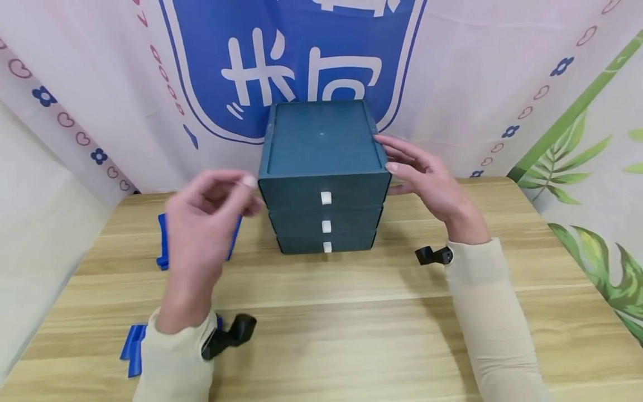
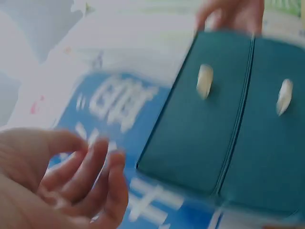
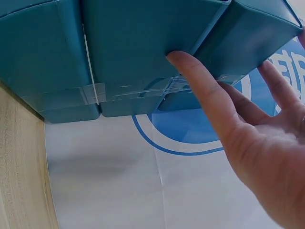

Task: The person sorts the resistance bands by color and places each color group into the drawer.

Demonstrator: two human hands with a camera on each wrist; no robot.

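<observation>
Nearest, two cream sleeves [image 1: 494,318] reach over the wood-grain counter [image 1: 346,346], each with a small black camera [image 1: 231,338] at the cuff. Beside the left cuff lie blue strips [image 1: 134,365]; farther on, another blue piece [image 1: 163,240] is partly hidden by the left hand [image 1: 198,223]. That hand's fingers are loosely bent, holding nothing visible, just beside the upper left front corner of the dark teal drawer cabinet [image 1: 308,184]; the left wrist view shows a gap between them. The right hand [image 1: 427,178] rests extended fingers and thumb against the cabinet's right side by the top edge. The cabinet stands toward the counter's far edge, its three drawers closed, white knobs [image 1: 326,198] facing the person, with wood surface in front and on both sides. Directly behind hangs a printed cloth [image 1: 452,84].
</observation>
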